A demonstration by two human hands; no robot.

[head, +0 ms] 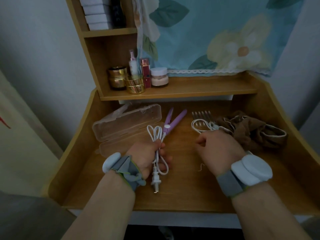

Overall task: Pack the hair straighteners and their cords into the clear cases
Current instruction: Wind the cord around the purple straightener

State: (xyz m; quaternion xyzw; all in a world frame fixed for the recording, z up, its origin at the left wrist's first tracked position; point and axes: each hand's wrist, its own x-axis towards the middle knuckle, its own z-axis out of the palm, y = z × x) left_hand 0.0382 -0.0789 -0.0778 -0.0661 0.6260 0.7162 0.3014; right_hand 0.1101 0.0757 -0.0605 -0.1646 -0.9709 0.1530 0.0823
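Purple plastic catches the eye first: a small hair straightener (170,122) lies on the wooden desk (190,191) at about twelve o'clock from the left hand (149,158), its two arms splayed open in a V that points away towards the shelf. Its white cord (156,135) runs back from the hinge end, loops once on the desk and then passes into that left hand, whose fingers are curled round the gathered strands. The two-pin plug (155,183) hangs out below the fist at six o'clock, with a small loop of cord beside it.

At ten o'clock from the same hand sits a clear case (126,123), lying open, its lid and tray both showing, just beside the straightener. A second clear piece lies below it, touching the hand's far side.

The right hand (220,149) hovers over the desk at three o'clock from the left one, fingers loosely curled, thumb and forefinger near each other; I cannot tell whether they pinch anything. Just beyond its knuckles, at twelve o'clock, a second white cord (200,126) lies coiled, beside a clear comb (201,115) and a crumpled brown cloth (249,132) at two o'clock.

Both wrists wear grey straps with white round pods. Jars and bottles (133,78) stand on the shelf behind, at eleven o'clock.
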